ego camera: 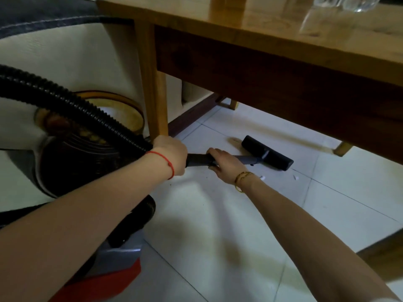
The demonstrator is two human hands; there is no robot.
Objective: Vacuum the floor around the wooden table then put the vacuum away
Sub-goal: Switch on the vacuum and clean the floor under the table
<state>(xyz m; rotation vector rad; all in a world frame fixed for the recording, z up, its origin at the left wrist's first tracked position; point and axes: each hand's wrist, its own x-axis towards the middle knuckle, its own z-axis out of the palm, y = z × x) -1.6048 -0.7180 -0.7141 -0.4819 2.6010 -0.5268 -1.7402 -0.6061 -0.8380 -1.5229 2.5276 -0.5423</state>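
Observation:
A wooden table (250,27) fills the upper right, one leg (156,101) standing just behind my hands. My left hand (171,155) grips the end of the black ribbed hose (72,103) where it joins the grey wand (197,160). My right hand (224,165) holds the wand further along. The black floor head (267,152) lies flat on the white tiled floor (229,225) under the table's edge. The vacuum body (122,253), grey and red with a black part, sits low left beneath my left forearm.
A white sofa (72,62) with a dark cushion stands at the left. A round dark and yellow object (122,114) leans against it behind the hose. Small white scraps (295,178) lie on the tiles by my right wrist. Clear glassware (346,2) stands on the tabletop.

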